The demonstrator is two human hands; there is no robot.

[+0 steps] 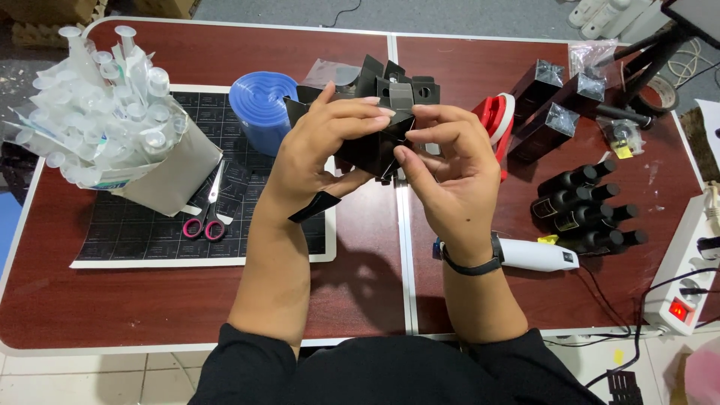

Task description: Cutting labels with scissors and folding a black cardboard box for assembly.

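Both hands hold a black cardboard box (382, 112) with open flaps above the middle of a reddish-brown table (225, 300). My left hand (322, 150) grips its left side, fingers across the top, a black flap sticking out below the wrist. My right hand (450, 176) holds the right side, thumb and forefinger pinching a flap at the centre. The right wrist wears a dark band.
A box of clear plastic syringes (105, 112), pink-handled scissors (208, 210) on a black cutting mat (135, 232) and a blue film roll (262, 105) lie left. Right: a red tape dispenser (495, 116), black boxes (559, 120), several black bottles (585, 210), a white tool (536, 255), a power strip (686, 277).
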